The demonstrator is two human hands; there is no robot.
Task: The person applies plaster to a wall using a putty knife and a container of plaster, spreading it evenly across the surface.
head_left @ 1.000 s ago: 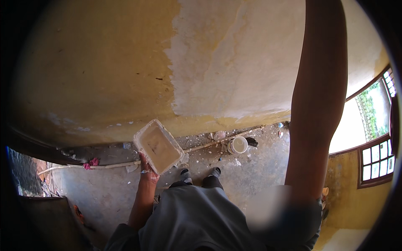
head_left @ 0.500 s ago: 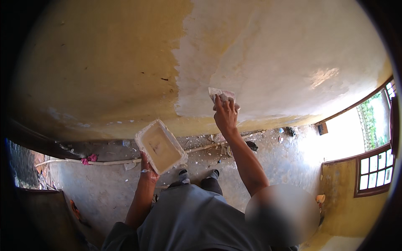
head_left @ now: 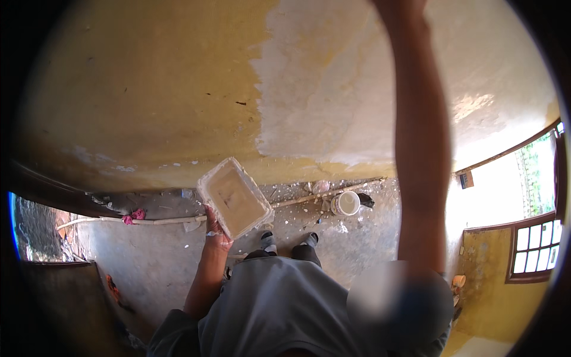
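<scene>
My left hand [head_left: 217,231] grips a rectangular plastic tub [head_left: 265,208] by its near left side, with thumb and fingers closed on it. Pale residue is smeared over the rim, and a thin cream layer covers the bottom. White smears mark the skin of this hand. My right arm reaches far up across the wall [head_left: 333,83], and the right hand [head_left: 404,5] is cut off by the upper edge. Its fingers and anything in them are hidden. Whitish coating covers the wall's right part; yellow paint shows on the left.
A long pole [head_left: 178,220] lies along the wall's foot, with a pink cloth [head_left: 137,214] on it. A white bucket [head_left: 346,203] stands on the debris-strewn floor [head_left: 160,262] ahead of my feet. At the right are a bright opening and a paned window [head_left: 535,244].
My right hand, which held a flat spreader against the low wall, has swung up and right to the upper edge. The tub stays in my left hand. The bucket shows more fully.
</scene>
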